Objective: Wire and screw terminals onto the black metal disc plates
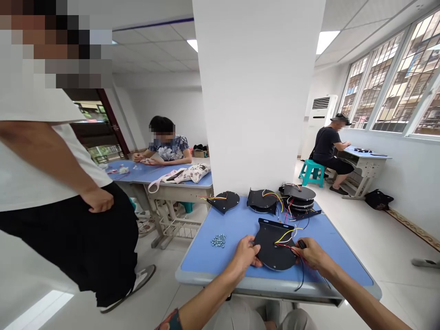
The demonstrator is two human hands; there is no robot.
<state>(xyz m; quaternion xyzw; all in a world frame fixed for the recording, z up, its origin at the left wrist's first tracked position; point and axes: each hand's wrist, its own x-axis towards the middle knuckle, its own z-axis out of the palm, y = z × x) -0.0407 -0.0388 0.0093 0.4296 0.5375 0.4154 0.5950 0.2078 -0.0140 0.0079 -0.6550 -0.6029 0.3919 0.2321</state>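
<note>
Gripping the edge of a black plate (273,250), our left hand (244,254) holds it flat near the front of the blue bench (220,263), apparently so that it cannot slide. Our right hand (311,253) is closed on the red and black wires (290,250) beside a small black connector (301,244), seemingly keeping them clear of the plate. Two more wired plates (223,200) lie farther back on the bench, beside a stack of plates (298,197), and a small heap of screws (218,240) sits within easy reach at the left. A person (68,183) stands just left of the bench.
</note>
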